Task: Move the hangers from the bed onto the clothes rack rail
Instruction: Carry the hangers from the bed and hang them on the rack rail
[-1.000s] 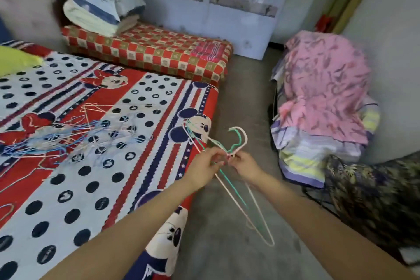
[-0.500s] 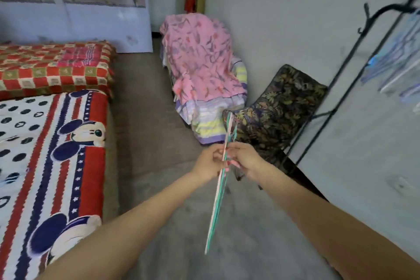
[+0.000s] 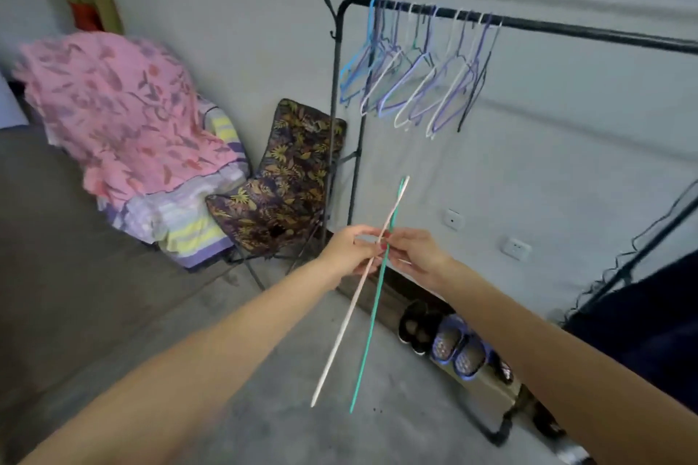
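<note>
Two thin hangers, seen edge-on, sit between my hands: a pale pink hanger (image 3: 345,325) and a green hanger (image 3: 368,343). My left hand (image 3: 349,249) pinches the pink one, and my right hand (image 3: 413,251) pinches the green one; the two cross at my fingertips. Ahead stands a black clothes rack with its front rail (image 3: 566,28) well above my hands. Several blue, purple and white hangers (image 3: 415,68) hang at the rail's left end. The bed is out of view.
A folding chair with a leaf print (image 3: 287,177) stands left of the rack. A heap of pink and striped cloth (image 3: 124,117) lies further left. Shoes (image 3: 453,345) sit on the rack's bottom shelf. A dark garment (image 3: 649,317) hangs at right. Grey floor lies below.
My view has swung right from the bed to the clothes rack. Both hands have carried the hangers along, and the pink and green hangers have fanned apart from a closed bundle.
</note>
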